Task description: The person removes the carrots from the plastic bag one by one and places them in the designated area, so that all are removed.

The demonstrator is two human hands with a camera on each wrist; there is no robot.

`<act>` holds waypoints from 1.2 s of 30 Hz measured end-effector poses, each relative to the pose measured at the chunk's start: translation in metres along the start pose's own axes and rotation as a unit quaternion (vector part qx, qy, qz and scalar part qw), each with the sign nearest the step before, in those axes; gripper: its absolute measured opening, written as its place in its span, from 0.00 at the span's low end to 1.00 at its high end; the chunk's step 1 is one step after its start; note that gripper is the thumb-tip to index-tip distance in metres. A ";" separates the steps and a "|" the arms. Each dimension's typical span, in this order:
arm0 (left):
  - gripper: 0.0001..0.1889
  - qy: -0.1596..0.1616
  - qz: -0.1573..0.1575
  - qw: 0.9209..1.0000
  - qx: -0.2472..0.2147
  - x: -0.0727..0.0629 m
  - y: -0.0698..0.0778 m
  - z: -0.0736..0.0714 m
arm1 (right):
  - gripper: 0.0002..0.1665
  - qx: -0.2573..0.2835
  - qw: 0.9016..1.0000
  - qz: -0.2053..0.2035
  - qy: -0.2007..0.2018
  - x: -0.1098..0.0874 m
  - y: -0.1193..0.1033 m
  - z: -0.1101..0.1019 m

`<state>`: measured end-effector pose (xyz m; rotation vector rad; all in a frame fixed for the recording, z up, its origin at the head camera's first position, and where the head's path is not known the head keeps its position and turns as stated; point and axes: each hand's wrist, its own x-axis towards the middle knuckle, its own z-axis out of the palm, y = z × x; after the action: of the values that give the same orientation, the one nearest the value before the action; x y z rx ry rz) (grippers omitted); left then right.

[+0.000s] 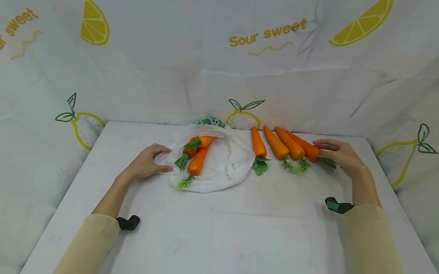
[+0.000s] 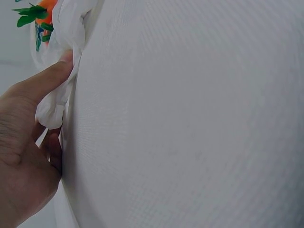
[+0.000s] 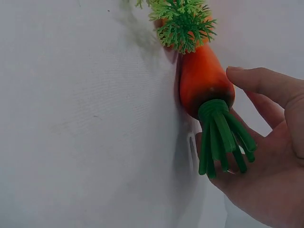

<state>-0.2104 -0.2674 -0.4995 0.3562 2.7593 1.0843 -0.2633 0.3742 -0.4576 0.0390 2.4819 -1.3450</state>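
One orange carrot (image 1: 304, 146) is held in the half-bent fingers of the right hand (image 1: 341, 156); one white bag's (image 1: 237, 162) edge is held the same way by the left hand (image 1: 146, 163).

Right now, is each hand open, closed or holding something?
Left hand: holding the white bag by its edge.
Right hand: curled around the rightmost carrot; how tightly, cannot be told.

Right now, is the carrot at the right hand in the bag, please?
Out: the carrot is at the right hand, away from the bag.
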 end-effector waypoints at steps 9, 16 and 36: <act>0.33 0.001 0.009 1.000 -0.003 0.000 0.001 0.002 | 0.36 -0.034 0.998 -0.001 0.046 -0.001 -0.007 -0.001; 0.34 0.002 0.008 1.000 -0.005 -0.001 0.001 0.003 | 0.35 -0.027 0.998 -0.001 0.053 -0.003 -0.012 0.000; 0.34 0.003 0.015 1.000 0.006 0.000 -0.002 0.000 | 0.36 -0.050 0.999 0.003 -0.009 -0.002 -0.015 0.007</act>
<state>-0.2107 -0.2693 -0.5007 0.3989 2.7757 1.0776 -0.2623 0.3609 -0.4487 0.0100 2.5279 -1.2110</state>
